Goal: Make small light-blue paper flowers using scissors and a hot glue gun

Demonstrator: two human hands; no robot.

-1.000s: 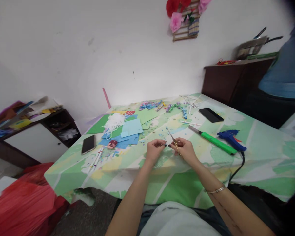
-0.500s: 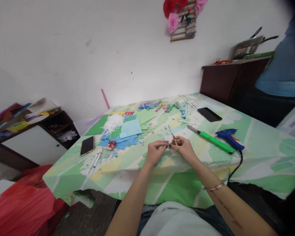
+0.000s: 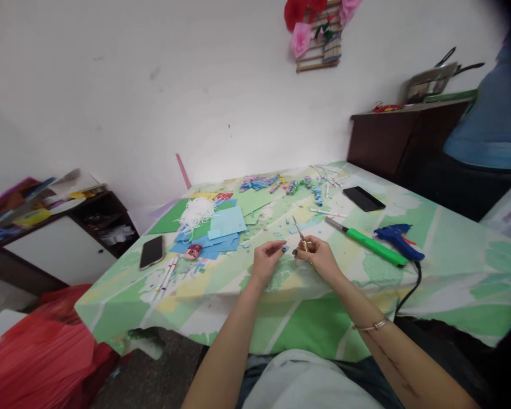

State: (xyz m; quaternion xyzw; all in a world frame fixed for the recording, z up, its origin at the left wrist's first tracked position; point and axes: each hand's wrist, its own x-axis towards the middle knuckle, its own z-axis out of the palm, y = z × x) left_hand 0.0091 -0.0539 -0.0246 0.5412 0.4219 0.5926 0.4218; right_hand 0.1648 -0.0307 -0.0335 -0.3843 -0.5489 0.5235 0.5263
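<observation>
Small gold-handled scissors rest in my right hand, their pointed blades aimed up and away from me. The thumb and a fingertip of that hand are close together; anything tiny between them is too small to tell. My left hand hovers just left of it over the table's near side, its thumb and fingertips drawn together. A speck of blue shows at those tips, but I cannot make out what it is. A narrow gap separates the two hands. Small paper scraps lie beyond them on the patterned tablecloth.
To the right lie a green-handled tool, a blue glue gun with a cord and a black phone. Coloured paper sheets, white string and another phone are on the left. Curled paper pieces lie at the back.
My hands have moved slightly apart; my left hand has shifted a little left, away from the right fingertips. The scissors stay in my right hand.
</observation>
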